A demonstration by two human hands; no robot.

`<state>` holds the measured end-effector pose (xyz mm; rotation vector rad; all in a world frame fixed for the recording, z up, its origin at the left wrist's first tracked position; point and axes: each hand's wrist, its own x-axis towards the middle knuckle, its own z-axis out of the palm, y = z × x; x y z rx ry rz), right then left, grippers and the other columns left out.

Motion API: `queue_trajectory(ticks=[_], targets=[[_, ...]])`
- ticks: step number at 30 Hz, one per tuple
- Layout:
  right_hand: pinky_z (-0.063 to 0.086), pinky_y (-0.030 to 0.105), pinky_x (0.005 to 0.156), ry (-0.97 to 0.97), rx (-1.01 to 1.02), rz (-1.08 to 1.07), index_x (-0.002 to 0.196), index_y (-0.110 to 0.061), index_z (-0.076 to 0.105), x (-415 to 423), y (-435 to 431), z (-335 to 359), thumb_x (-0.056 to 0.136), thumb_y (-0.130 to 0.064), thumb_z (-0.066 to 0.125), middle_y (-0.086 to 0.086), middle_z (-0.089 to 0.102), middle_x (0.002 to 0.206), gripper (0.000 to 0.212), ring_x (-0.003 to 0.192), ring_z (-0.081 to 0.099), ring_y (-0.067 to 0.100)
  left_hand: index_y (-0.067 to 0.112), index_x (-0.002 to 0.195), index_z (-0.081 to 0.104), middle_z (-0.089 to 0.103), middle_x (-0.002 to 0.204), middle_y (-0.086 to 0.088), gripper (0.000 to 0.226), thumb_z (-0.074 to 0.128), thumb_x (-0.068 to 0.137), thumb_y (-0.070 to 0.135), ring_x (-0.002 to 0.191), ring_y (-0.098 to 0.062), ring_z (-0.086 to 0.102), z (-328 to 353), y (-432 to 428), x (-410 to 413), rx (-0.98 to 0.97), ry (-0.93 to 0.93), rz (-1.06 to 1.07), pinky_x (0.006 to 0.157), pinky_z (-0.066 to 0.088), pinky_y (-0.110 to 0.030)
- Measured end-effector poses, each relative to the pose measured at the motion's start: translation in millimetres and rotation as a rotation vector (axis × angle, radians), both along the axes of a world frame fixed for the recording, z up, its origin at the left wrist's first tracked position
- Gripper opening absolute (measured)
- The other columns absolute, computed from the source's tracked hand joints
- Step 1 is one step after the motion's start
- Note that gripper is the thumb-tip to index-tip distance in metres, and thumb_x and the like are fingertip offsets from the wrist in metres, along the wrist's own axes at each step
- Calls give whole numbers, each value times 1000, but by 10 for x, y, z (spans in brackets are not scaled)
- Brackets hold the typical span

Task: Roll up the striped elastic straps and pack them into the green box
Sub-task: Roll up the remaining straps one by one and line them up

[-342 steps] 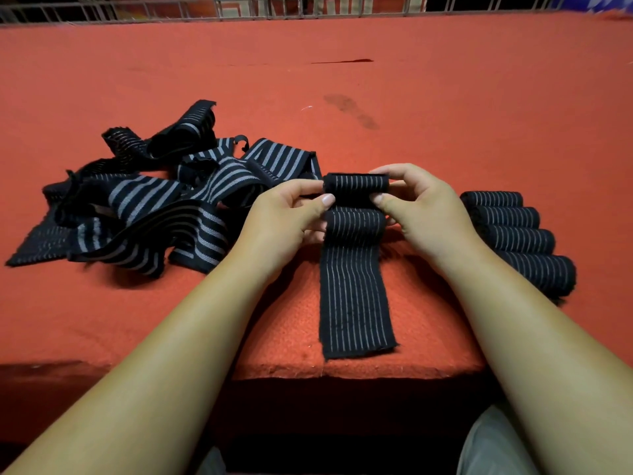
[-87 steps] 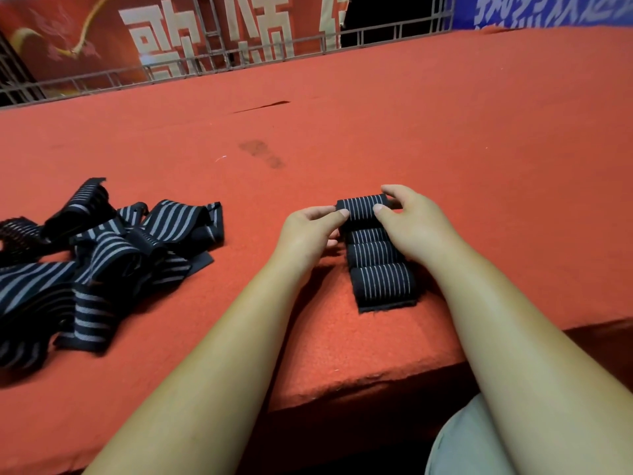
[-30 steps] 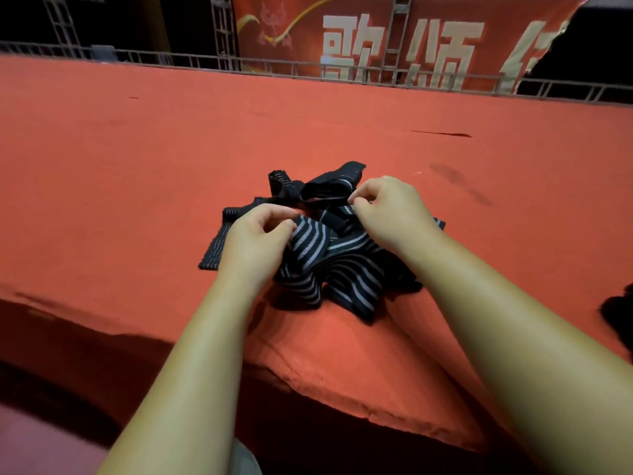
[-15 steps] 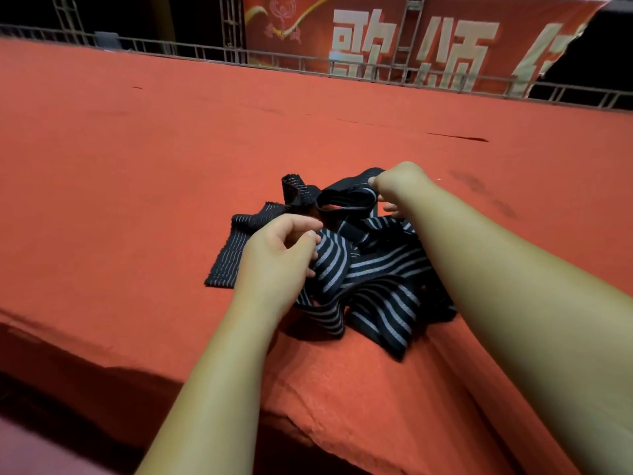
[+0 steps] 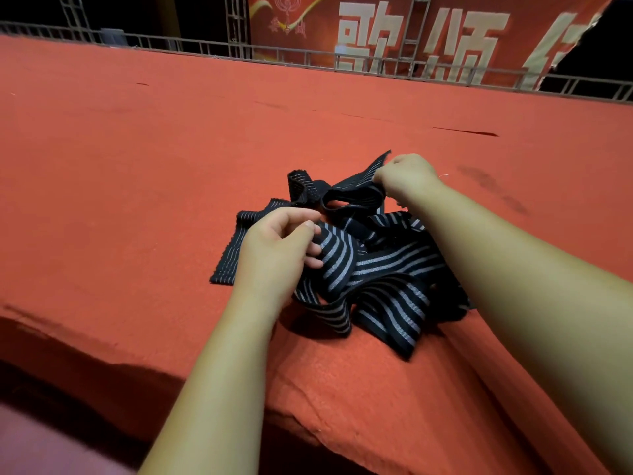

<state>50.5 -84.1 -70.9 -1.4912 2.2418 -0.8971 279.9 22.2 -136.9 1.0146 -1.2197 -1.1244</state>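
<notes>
Right hand (image 5: 406, 176) pinches strap (image 5: 356, 192) end, far side; strap runs toward nearer left hand (image 5: 277, 250) gripping pile (image 5: 376, 279)

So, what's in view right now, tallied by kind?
Hands: 2, left hand and right hand, each gripping a strap
Striped strap pile: 1, too tangled to count single straps
Red carpeted platform: 1
Banner: 1
Total: 5

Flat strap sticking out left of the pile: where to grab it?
Pinch the flat strap at its free near end, coming from the left. That end lies flat on the red carpet, clear of the tangled pile; the far end disappears into it.
</notes>
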Motion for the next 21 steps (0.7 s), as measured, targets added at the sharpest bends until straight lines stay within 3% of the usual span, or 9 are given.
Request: queue_trajectory(ticks=[3, 6, 11, 13, 16, 19, 21], targets=[[51, 39, 72, -223, -187, 58, 86, -19, 63, 80, 249, 132, 90, -21, 57, 9, 75, 89, 7, 79, 68, 30, 13, 106, 79, 74, 88, -2, 21, 61, 103, 4, 73, -13, 69, 32, 31, -32, -6, 37, -10, 67, 62, -28], [53, 40, 70, -589, -316, 136, 101, -15, 60, 129, 508, 310, 94, -15, 49, 7, 72, 96, 13, 85, 80, 25, 13, 107, 79, 74, 86, -1, 21, 60, 103, 3, 75, -13, 72, 68, 90, -100, -18, 44, -19, 73, 66, -32], [50, 39, 79, -959, -439, 198, 104, -15, 64, 177, 1139, 507, 101, -16, 43, 6, 76, 98, 22, 85, 77, 20, 22, 118, 72, 78, 99, 0, 22, 67, 100, 10, 88, -18, 80, 49, 142, -291, -28, 2, -10, 94, 65, -44], [50, 38, 81, -1071, -469, 215, 99, -17, 66, 165, 1441, 519, 102, -18, 41, 5, 76, 98, 26, 88, 73, 20, 30, 128, 64, 75, 114, 5, 39, 72, 91, 21, 93, -16, 78, 20, 152, -398, -72, -90, 9, 98, 62, -47], [52, 38, 84, -1212, -507, 222, 98, -16, 66, 100, 1873, 530, 103, -22, 39, 4, 75, 96, 28, 91, 72, 21, 32, 150, 47, 62, 132, 7, 67, 78, 91, 23, 88, 1, 73, 9, 205, -557, -151, -250, 49, 96, 60, -34], [54, 39, 87, -1308, -536, 216, 95, -14, 67, -17, 2260, 501, 103, -22, 39, 4, 75, 93, 30, 88, 75, 20, 39, 161, 32, 47, 136, 6, 86, 80, 91, 24, 95, -7, 69, 10, 310, -674, -255, -394, 119, 94, 55, -34], [55, 38, 86, -1345, -553, 223, 94, -14, 67, -128, 2502, 459, 103, -22, 38, 5, 75, 92, 31, 85, 75, 21, 43, 162, 30, 43, 135, 3, 86, 77, 93, 21, 102, -17, 65, -5, 370, -738, -306, -510, 166, 95, 53, -36]])
